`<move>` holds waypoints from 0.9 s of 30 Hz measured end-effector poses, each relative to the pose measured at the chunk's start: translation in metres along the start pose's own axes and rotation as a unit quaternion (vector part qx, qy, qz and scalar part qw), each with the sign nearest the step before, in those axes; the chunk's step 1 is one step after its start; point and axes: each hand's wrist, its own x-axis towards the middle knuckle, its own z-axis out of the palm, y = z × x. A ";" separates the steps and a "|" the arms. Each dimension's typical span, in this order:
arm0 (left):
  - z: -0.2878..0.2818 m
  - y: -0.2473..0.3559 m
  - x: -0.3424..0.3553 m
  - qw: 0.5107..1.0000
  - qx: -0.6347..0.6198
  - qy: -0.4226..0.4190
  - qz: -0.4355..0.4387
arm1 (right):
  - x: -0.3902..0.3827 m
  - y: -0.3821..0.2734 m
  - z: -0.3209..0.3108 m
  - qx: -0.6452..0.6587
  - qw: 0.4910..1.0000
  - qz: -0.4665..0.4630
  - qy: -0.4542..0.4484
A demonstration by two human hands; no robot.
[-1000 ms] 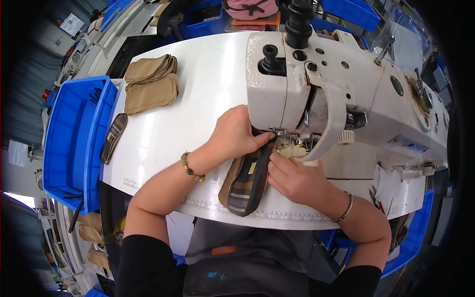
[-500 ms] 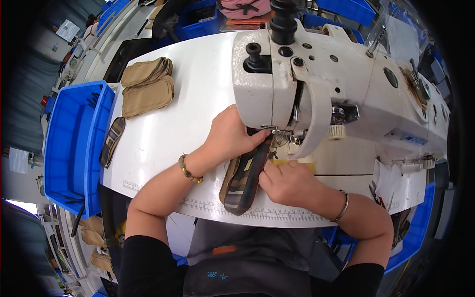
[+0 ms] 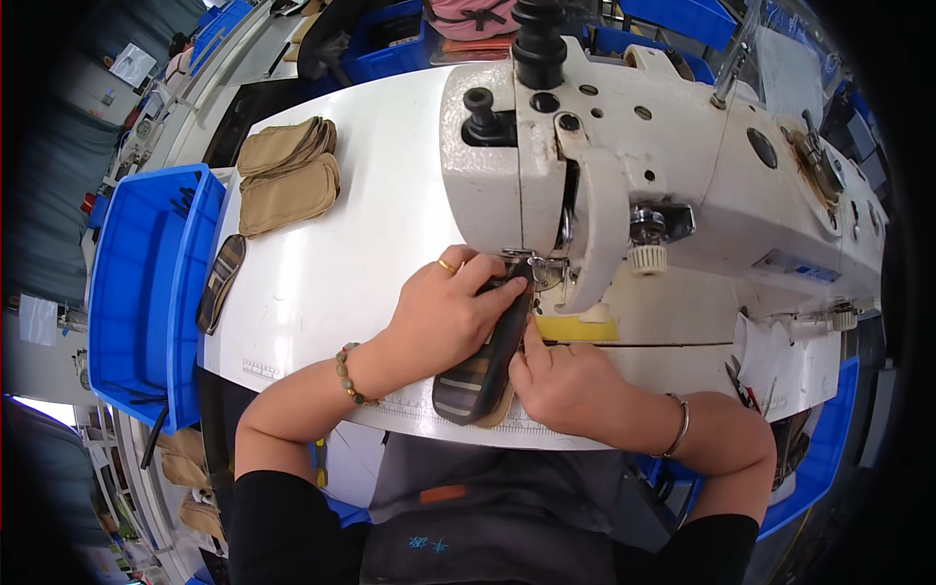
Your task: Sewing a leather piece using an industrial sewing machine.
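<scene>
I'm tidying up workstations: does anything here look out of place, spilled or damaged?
One small thing: a black strip seems to hang over the near end of the blue bin at left, while other dark strips lie inside it. I see nothing spilled or damaged around the striped piece under the left hand.

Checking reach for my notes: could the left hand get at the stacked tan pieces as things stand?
Probably yes: only white tabletop shows between the left hand and the stacked tan pieces, though it would have to leave the striped piece underneath.
</scene>
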 end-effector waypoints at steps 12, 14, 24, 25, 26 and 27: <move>-0.001 0.009 0.001 0.998 0.035 -0.035 0.035 | -0.002 -0.009 0.001 -0.041 0.998 0.012 -0.038; 0.001 0.004 0.004 0.999 0.025 -0.034 0.016 | -0.003 -0.005 0.005 -0.053 0.998 0.017 -0.022; -0.043 0.002 0.005 0.981 -0.132 -0.143 -0.011 | -0.002 0.007 0.010 -0.024 0.998 0.061 -0.010; -0.051 0.006 0.000 0.973 -0.165 -0.159 0.037 | -0.002 0.007 0.008 -0.009 0.998 0.056 -0.009; -0.055 0.008 -0.003 0.962 -0.196 -0.173 0.083 | -0.001 0.007 0.007 0.005 0.999 0.050 -0.007; -0.055 0.010 -0.005 0.961 -0.196 -0.174 0.084 | 0.000 0.006 0.007 0.005 0.999 0.051 -0.007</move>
